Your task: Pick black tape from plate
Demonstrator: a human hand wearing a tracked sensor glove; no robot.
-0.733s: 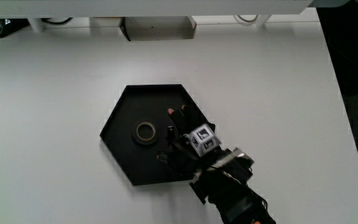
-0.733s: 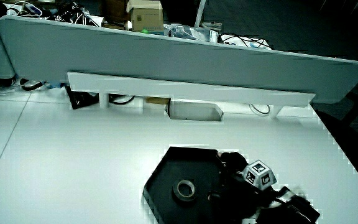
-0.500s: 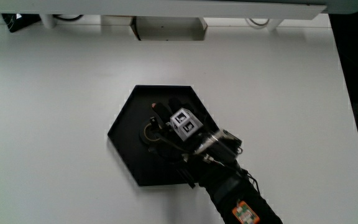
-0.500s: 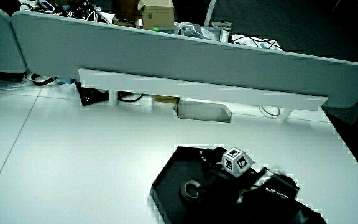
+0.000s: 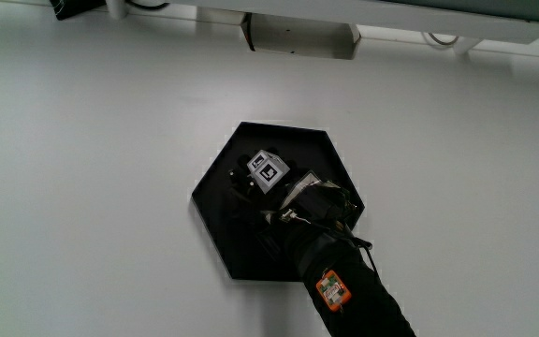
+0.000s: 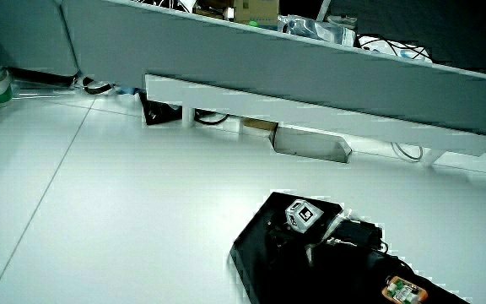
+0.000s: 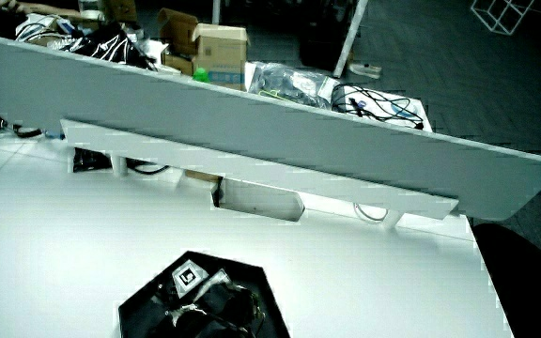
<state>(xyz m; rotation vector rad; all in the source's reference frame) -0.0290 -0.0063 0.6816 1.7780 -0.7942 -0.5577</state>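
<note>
A black hexagonal plate (image 5: 299, 148) lies on the white table, also seen in both side views (image 6: 254, 255) (image 7: 142, 306). The gloved hand (image 5: 251, 184) rests low over the plate's middle, where the black tape lay, and covers that spot. No part of the tape shows in any view. The patterned cube (image 5: 266, 170) on the hand's back faces up and appears in both side views (image 6: 303, 215) (image 7: 189, 278). The forearm (image 5: 340, 285) runs from the plate toward the person.
A low grey partition (image 7: 270, 131) with a white rail (image 6: 310, 114) stands at the table's edge farthest from the person. A small grey box (image 5: 299, 36) sits under the rail. Cables and cardboard boxes (image 7: 219, 47) lie past the partition.
The hand has moved from beside the tape to over it, farther onto the plate. The tape, visible before, is now covered by the hand.
</note>
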